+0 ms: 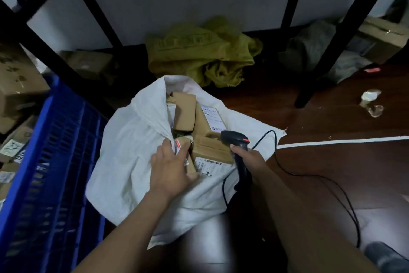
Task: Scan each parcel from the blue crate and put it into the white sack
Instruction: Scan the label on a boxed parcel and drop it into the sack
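Bagging step; L hand (pixel 170 168) clamped on parcel (pixel 184 143) at white sack (pixel 132 140) mouth; R hand (pixel 245 155) grips scanner (pixel 234 137) just right of sack; next: release, reach blue crate (pixel 55 140) left of sack.

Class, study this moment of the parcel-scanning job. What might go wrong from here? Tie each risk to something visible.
1. Other parcels are heaped at the mouth of the slumped white sack, so the parcel that the left hand grips may slide back out.
2. The cable of the scanner in the right hand loops over the floor and could snag, jerking it.
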